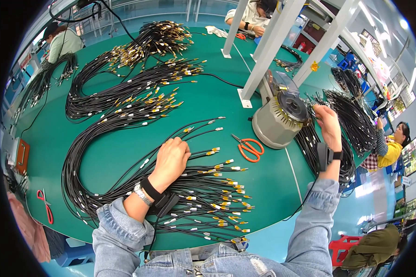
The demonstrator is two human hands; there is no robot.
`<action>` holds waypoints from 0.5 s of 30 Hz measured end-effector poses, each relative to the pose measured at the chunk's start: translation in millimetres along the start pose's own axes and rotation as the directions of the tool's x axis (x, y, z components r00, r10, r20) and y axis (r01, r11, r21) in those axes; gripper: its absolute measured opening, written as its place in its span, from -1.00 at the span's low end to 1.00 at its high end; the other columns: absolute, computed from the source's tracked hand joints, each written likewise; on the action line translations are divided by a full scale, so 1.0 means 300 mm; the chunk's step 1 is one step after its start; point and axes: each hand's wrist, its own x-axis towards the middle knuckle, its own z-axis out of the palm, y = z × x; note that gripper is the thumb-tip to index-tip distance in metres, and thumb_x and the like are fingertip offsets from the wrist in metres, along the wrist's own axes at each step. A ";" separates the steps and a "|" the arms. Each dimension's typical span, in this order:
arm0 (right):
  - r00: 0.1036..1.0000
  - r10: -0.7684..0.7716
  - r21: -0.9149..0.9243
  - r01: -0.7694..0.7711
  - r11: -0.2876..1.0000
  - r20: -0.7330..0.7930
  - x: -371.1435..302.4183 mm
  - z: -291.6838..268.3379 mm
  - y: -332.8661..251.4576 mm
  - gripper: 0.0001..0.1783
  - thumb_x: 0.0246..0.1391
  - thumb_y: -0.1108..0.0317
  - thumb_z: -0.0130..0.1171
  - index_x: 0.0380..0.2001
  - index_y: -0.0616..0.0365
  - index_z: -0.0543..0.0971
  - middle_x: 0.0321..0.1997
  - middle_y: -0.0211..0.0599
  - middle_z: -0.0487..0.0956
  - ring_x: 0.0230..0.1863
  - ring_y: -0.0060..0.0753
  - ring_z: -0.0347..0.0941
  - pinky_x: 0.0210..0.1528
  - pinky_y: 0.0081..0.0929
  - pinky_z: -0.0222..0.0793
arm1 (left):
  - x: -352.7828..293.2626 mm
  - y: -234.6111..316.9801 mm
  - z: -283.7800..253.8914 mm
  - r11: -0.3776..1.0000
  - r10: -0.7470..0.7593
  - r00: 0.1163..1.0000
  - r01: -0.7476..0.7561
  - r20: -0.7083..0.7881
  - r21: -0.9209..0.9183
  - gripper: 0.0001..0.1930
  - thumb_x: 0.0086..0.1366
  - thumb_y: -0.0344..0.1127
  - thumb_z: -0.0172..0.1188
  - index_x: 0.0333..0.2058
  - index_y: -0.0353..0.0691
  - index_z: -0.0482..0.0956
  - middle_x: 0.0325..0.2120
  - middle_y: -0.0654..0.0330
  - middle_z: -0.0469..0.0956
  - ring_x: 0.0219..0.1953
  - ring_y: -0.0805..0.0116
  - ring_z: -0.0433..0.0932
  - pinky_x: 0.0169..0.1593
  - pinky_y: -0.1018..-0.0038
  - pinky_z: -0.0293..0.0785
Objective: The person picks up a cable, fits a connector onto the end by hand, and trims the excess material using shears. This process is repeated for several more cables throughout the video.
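Note:
My left hand is closed over black cables in the front bundle, its fingertips turned down and partly hidden. Loose ends with white and yellow tags fan out beside and below that wrist. At the right, my right hand is raised with its fingers pinched together, next to the black disc of a round beige machine that looks like a tape dispenser. What the pinch holds is too small to make out. Below this hand hangs another black cable bundle.
Orange-handled scissors lie between my hands on the green table; red-handled scissors are at the left edge. More cable bundles lie farther back. Grey posts rise behind the machine. Other people work around the table.

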 end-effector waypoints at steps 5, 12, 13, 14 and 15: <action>0.978 -0.191 0.517 0.118 0.848 0.089 -0.158 0.150 -0.078 -0.89 0.09 0.31 0.09 -0.41 0.10 0.51 -0.44 -0.55 0.44 -0.42 -0.69 0.28 -0.34 -0.65 0.13 | 0.013 0.018 0.008 0.990 -0.020 1.000 0.017 -0.020 -0.137 -0.86 0.03 -0.42 0.23 -0.45 -0.27 0.44 -0.48 0.11 0.43 -0.31 0.11 0.44 -0.25 0.27 0.38; 0.914 -0.164 0.653 -0.131 0.746 0.370 -0.388 0.477 -0.106 -0.86 0.13 0.32 0.06 -0.39 0.18 0.48 -0.39 -0.44 0.46 -0.35 -0.61 0.32 -0.24 -0.57 0.24 | 0.021 0.021 0.004 0.998 0.028 0.998 -0.024 0.054 -0.066 -0.84 0.03 -0.38 0.23 -0.42 -0.25 0.44 -0.47 0.11 0.44 -0.31 0.10 0.44 -0.26 0.26 0.40; 0.884 -0.141 0.647 -0.210 0.733 0.447 -0.396 0.502 -0.091 -0.86 0.13 0.32 0.05 -0.38 0.17 0.48 -0.39 -0.44 0.45 -0.33 -0.61 0.32 -0.22 -0.56 0.25 | 0.034 0.017 0.008 0.998 0.013 0.994 -0.007 0.113 -0.060 -0.83 0.04 -0.38 0.23 -0.39 -0.24 0.44 -0.45 0.13 0.44 -0.31 0.11 0.44 -0.25 0.27 0.39; 0.881 -0.145 0.648 -0.210 0.732 0.450 -0.400 0.523 -0.074 -0.86 0.13 0.32 0.05 -0.38 0.17 0.48 -0.39 -0.44 0.45 -0.33 -0.61 0.32 -0.22 -0.56 0.25 | 0.047 0.013 0.008 0.999 -0.002 0.985 0.011 0.171 -0.053 -0.81 0.05 -0.37 0.22 -0.35 -0.22 0.43 -0.44 0.14 0.44 -0.31 0.12 0.44 -0.25 0.28 0.39; 0.875 -0.134 0.661 -0.244 0.710 0.466 -0.398 0.539 -0.052 -0.85 0.13 0.31 0.05 -0.37 0.16 0.48 -0.39 -0.44 0.45 -0.32 -0.61 0.32 -0.21 -0.56 0.24 | 0.067 0.016 0.014 0.999 -0.001 0.986 0.010 0.169 -0.053 -0.81 0.05 -0.37 0.22 -0.35 -0.22 0.43 -0.44 0.14 0.44 -0.31 0.12 0.44 -0.25 0.28 0.39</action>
